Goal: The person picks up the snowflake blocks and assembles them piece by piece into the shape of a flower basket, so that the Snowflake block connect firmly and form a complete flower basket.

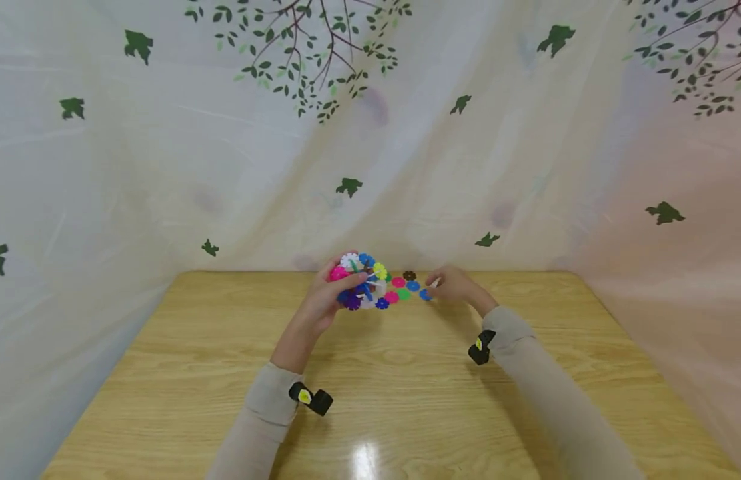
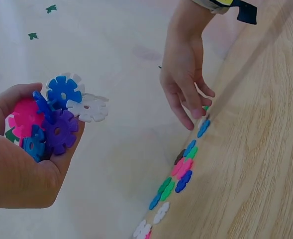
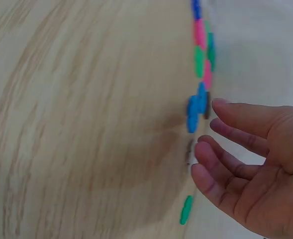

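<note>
Above the table (image 1: 376,373), our left hand (image 1: 319,300) clasps seemingly light, stiff discs (image 2: 67,125), best rim-pinched; our right hand (image 1: 454,285) hovers, fingers apart.

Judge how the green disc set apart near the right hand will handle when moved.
The green disc looks thin, so probably light. Lying flat, it should slide rather than roll. Its low edge may be awkward to pinch.

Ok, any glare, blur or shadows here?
Head view: white glare low on the pale wooden table; right wrist view: blurred coloured plastic discs, soft shadow beside them; left wrist view: purple flower-shaped plastic disc looks fairly sharp.
</note>
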Available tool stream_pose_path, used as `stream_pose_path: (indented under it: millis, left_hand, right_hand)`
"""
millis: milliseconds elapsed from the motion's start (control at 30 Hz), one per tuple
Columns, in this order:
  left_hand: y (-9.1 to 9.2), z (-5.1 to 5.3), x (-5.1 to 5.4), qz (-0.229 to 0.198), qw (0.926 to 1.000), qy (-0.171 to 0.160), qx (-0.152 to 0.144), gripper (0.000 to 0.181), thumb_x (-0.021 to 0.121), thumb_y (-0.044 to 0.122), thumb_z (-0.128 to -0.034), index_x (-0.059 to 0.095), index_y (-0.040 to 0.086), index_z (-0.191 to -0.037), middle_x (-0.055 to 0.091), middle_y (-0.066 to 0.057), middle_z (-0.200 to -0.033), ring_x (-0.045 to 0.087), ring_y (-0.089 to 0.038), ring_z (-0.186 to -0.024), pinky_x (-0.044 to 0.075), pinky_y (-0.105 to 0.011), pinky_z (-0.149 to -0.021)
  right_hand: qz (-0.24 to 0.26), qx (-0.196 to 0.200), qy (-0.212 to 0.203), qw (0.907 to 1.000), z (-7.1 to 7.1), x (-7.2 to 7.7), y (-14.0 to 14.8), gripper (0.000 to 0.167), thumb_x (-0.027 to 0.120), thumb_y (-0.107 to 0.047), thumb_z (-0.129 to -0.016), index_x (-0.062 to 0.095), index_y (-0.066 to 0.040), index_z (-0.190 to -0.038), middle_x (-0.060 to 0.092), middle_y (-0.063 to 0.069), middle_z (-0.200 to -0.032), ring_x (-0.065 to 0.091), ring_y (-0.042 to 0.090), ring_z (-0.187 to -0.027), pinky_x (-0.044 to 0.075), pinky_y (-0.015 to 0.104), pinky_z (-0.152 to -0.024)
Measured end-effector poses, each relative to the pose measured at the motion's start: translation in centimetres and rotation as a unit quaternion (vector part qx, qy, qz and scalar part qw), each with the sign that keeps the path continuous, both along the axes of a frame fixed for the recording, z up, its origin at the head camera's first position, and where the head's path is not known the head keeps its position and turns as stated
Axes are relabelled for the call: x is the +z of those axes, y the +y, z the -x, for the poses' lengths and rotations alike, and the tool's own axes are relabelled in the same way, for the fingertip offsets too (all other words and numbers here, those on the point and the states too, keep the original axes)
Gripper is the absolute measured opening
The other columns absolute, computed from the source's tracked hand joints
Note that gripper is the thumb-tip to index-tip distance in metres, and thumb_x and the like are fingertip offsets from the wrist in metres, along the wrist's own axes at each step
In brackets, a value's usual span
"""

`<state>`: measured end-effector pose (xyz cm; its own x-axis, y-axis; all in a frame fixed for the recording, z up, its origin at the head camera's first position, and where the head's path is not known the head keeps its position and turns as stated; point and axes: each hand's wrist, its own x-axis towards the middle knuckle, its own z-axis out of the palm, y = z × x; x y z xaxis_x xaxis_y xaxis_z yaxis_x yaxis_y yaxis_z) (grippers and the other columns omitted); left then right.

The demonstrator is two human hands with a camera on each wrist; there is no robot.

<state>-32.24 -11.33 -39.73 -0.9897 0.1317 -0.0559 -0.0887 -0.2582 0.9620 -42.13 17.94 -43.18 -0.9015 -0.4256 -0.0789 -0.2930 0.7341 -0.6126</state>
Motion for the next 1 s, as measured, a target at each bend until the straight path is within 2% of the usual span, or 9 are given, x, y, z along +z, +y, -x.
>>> stream_pose_path:
  millis: [100,267,433,567,667,767,933,1000]
  left_hand:
    - [0.1,0.1,-0.1,0.006,1.0000,-0.001,-0.006,0.060,0.068,0.011,-0.0959,0.045,0.018,-0.151,0.050,-0.014,-0.147,0.058,-0.031,-0.125,0.056,-0.039,-0.094]
    - [0.3,0.3,-0.4,0.015,0.9998,-0.006,-0.014,0.061,0.069,0.012,-0.0956,0.044,0.017,-0.151,0.051,-0.014,-0.147,0.057,-0.032,-0.127,0.055,-0.043,-0.098]
    - [0.4,0.6,-0.8,0.020,0.9997,-0.011,-0.008,0.060,0.069,0.009,-0.0951,0.045,0.017,-0.150,0.050,-0.015,-0.147,0.056,-0.033,-0.127,0.054,-0.046,-0.099]
    - [0.3,0.8,-1.2,0.021,0.9996,-0.017,0.003,0.060,0.069,0.007,-0.0939,0.047,0.018,-0.148,0.049,-0.015,-0.147,0.056,-0.034,-0.127,0.054,-0.048,-0.101]
    - [0.4,0.8,-1.5,0.021,0.9996,-0.019,0.010,0.062,0.071,0.005,-0.0922,0.048,0.018,-0.148,0.049,-0.015,-0.147,0.056,-0.035,-0.128,0.054,-0.049,-0.102]
    - [0.5,0.8,-1.7,0.024,0.9993,-0.020,0.019,0.064,0.072,0.003,-0.0902,0.049,0.017,-0.147,0.050,-0.015,-0.146,0.057,-0.035,-0.127,0.055,-0.046,-0.100]
    - [0.7,0.8,-1.7,0.034,0.9989,-0.020,0.025,0.064,0.075,0.003,-0.0890,0.050,0.018,-0.146,0.053,-0.015,-0.144,0.061,-0.033,-0.122,0.058,-0.043,-0.095]
    - [0.8,0.8,-1.6,0.035,0.9989,-0.020,0.024,0.062,0.075,0.004,-0.0893,0.050,0.017,-0.145,0.054,-0.014,-0.143,0.062,-0.031,-0.120,0.058,-0.042,-0.095]
  right_hand:
    - [-0.040,0.007,0.025,0.9989,0.1,-0.6,-0.2,0.030,0.072,-0.009,-0.092,0.069,0.008,-0.117,0.068,0.025,-0.123,0.065,0.037,-0.107,0.055,0.048,-0.092]
    - [-0.044,-0.012,0.047,0.9979,0.4,-1.3,-0.3,0.022,0.078,-0.009,-0.086,0.071,0.005,-0.102,0.071,0.021,-0.107,0.065,0.028,-0.090,0.055,0.042,-0.082]
    - [0.002,-0.029,0.030,0.9991,0.3,-1.6,-0.3,0.020,0.081,-0.004,-0.083,0.066,0.002,-0.094,0.068,0.016,-0.096,0.062,0.026,-0.088,0.052,0.034,-0.076]
    - [0.073,-0.025,0.016,0.9969,-0.4,-1.0,-0.7,0.018,0.075,-0.001,-0.087,0.067,0.008,-0.100,0.068,0.015,-0.093,0.063,0.022,-0.085,0.053,0.030,-0.075]
    - [0.140,-0.021,0.009,0.9899,-1.5,-0.1,-1.3,0.025,0.071,-0.003,-0.091,0.067,0.012,-0.110,0.071,0.017,-0.094,0.065,0.016,-0.080,0.055,0.030,-0.071]
    - [0.208,-0.027,0.005,0.9778,-3.0,1.2,-2.2,0.027,0.070,-0.006,-0.094,0.067,0.011,-0.115,0.072,0.017,-0.095,0.066,0.011,-0.076,0.056,0.029,-0.069]
    - [0.300,-0.025,0.008,0.9534,-5.6,3.7,-4.1,0.024,0.068,-0.012,-0.098,0.066,0.007,-0.112,0.071,0.007,-0.093,0.066,0.012,-0.078,0.056,0.024,-0.071]
    - [0.324,-0.019,0.014,0.9456,-6.4,4.3,-4.9,0.022,0.067,-0.013,-0.099,0.065,0.006,-0.111,0.071,0.008,-0.094,0.066,0.016,-0.080,0.057,0.025,-0.072]
